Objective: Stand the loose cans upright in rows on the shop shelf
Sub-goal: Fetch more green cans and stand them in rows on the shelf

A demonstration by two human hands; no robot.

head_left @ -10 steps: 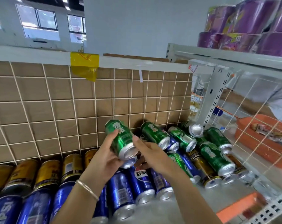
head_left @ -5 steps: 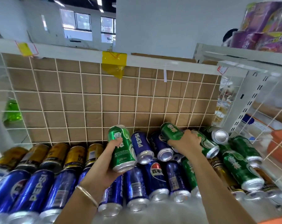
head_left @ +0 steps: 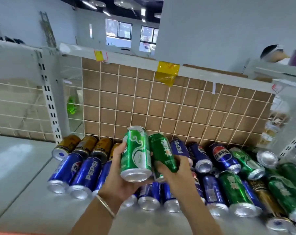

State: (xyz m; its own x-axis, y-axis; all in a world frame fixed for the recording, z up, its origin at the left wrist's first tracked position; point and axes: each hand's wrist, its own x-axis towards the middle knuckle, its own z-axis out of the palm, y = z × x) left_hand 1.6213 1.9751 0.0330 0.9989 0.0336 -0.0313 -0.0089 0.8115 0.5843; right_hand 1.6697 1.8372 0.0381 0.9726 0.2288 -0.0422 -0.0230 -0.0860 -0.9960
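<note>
My left hand (head_left: 122, 180) grips a light green can (head_left: 136, 155), held above the pile with its base toward me. Right beside it my right hand (head_left: 173, 168) grips a darker green can (head_left: 163, 152); the two cans nearly touch. Below them, loose cans lie on their sides on the grey shelf (head_left: 25, 192): gold cans (head_left: 86, 145) at the back left, blue Pepsi cans (head_left: 86, 175) in front and in the middle, green cans (head_left: 233, 190) on the right. I see no can standing upright.
A white wire grid over brown cardboard (head_left: 160, 112) backs the shelf. A slotted white upright (head_left: 49, 102) divides it from the left bay. A yellow tag (head_left: 167, 72) hangs from the top rail. The shelf surface to the left holds no cans.
My right hand has lifted a darker green can from the pile on the right and brought it beside the left hand's can. The view has swung left.
</note>
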